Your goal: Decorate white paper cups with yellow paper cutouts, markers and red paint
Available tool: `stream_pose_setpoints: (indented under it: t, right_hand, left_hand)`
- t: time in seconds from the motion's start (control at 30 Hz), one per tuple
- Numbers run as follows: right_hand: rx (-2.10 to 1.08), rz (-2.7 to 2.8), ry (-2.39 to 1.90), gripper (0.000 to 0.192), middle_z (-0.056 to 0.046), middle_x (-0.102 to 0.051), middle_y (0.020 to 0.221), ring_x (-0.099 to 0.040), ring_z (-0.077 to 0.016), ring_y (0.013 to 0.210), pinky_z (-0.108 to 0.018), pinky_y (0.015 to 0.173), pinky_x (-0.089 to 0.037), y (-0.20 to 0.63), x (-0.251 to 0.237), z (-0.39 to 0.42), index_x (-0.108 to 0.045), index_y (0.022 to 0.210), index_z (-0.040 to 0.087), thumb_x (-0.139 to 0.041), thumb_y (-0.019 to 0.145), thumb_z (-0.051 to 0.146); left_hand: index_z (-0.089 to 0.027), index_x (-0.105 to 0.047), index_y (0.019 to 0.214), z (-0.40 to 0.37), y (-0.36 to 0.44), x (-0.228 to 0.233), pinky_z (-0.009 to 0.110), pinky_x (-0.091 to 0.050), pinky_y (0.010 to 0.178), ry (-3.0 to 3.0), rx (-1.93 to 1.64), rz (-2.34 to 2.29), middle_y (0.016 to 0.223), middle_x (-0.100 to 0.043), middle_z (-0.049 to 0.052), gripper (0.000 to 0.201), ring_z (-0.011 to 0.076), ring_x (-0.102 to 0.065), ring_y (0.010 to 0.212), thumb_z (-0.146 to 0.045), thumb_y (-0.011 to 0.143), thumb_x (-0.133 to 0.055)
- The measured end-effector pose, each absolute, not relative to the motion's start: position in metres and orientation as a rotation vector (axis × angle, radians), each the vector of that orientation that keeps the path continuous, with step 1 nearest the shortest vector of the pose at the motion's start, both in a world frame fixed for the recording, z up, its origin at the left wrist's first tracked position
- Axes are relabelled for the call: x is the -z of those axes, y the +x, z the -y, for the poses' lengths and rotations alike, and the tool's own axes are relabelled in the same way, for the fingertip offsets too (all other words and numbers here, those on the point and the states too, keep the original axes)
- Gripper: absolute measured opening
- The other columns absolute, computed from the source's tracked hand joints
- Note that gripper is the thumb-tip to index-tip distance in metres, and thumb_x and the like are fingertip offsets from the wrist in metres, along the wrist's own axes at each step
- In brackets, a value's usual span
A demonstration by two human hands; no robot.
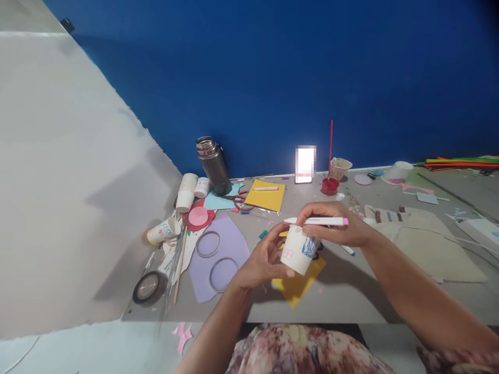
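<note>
A white paper cup (297, 254) with a small pink window drawing and a blue scribbled patch is held tilted above the table. My left hand (263, 259) wraps round its left side, thumb low on the cup. Between the fingers of my right hand (339, 221) lies a white marker (325, 221) with a pink end, level across the top of the cup. My right fingertips also touch the cup's upper edge. Beneath the cup, a yellow paper sheet (294, 291) lies on the table, partly hidden. A blue-ended marker (348, 251) pokes out below my right hand.
At the left are purple paper (237, 244) with two rings, a tape roll (148, 287), stacked paper cups (186, 192) and a dark flask (214, 169). Red-handled scissors (242, 200) lie beside yellow paper (268, 197). A lit phone (304, 165) and a red paint pot (329, 187) stand near the blue wall.
</note>
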State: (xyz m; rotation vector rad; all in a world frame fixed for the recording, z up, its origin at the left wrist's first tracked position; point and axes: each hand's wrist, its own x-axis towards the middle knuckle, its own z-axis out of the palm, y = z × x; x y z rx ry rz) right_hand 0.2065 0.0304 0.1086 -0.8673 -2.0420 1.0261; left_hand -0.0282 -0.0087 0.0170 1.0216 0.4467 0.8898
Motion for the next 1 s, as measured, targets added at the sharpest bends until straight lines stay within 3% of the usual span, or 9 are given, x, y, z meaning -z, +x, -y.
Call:
stream_pose_setpoints:
  t: [0.23,0.37,0.53,0.77,1.0]
  right_hand:
    - [-0.922,1.481,-0.973,0.016,-0.003,-0.076,0.083,-0.057,-0.0121,0.057,-0.025,0.054,-0.049,0.196,-0.087,-0.017,-0.072,0.105,0.023,-0.068,0.095,0.035]
    - [-0.975,1.259,-1.019,0.033,-0.007,-0.077,0.099,-0.062,-0.0141,0.068,-0.027,0.06,-0.053,0.19,-0.056,-0.005,-0.069,0.115,0.024,-0.078,0.088,0.041]
    - [-1.177,1.17,-1.023,0.035,0.002,-0.062,0.066,-0.05,-0.0101,0.052,-0.023,0.046,-0.04,0.186,-0.044,-0.002,-0.071,0.103,0.02,-0.079,0.085,0.049]
    - [-1.022,1.347,-1.117,0.032,0.003,-0.061,0.06,-0.052,-0.0116,0.049,-0.024,0.044,-0.043,0.193,-0.066,-0.006,-0.076,0.096,0.019,-0.08,0.082,0.047]
    - [-0.7,1.339,-1.052,0.023,-0.005,-0.077,0.085,-0.058,-0.0134,0.058,-0.027,0.053,-0.05,0.2,-0.053,0.009,-0.078,0.111,0.024,-0.067,0.098,0.039]
  left_hand:
    - [-0.028,-0.063,0.13,0.013,-0.027,-0.02,0.035,-0.05,0.098,0.979,-1.12,-0.531,0.132,-0.064,0.008,0.091,0.0273,-0.062,0.12,-0.031,0.049,-0.103]
    - [-0.027,-0.06,0.13,0.018,-0.02,-0.018,0.035,-0.052,0.097,0.895,-1.173,-0.575,0.135,-0.063,0.009,0.093,0.0287,-0.06,0.124,-0.034,0.048,-0.103]
    - [-0.026,-0.056,0.136,0.021,-0.008,-0.013,0.039,-0.052,0.102,0.86,-1.11,-0.572,0.146,-0.059,0.014,0.098,0.0342,-0.058,0.131,-0.036,0.051,-0.103]
    - [-0.032,-0.048,0.151,0.014,-0.016,-0.014,0.041,-0.047,0.109,1.132,-1.079,-0.569,0.153,-0.052,0.013,0.109,0.0348,-0.048,0.143,-0.028,0.056,-0.101]
    - [-0.029,-0.053,0.144,0.005,-0.024,-0.01,0.04,-0.043,0.111,1.196,-1.122,-0.624,0.145,-0.06,0.013,0.092,0.0313,-0.054,0.138,-0.024,0.064,-0.097]
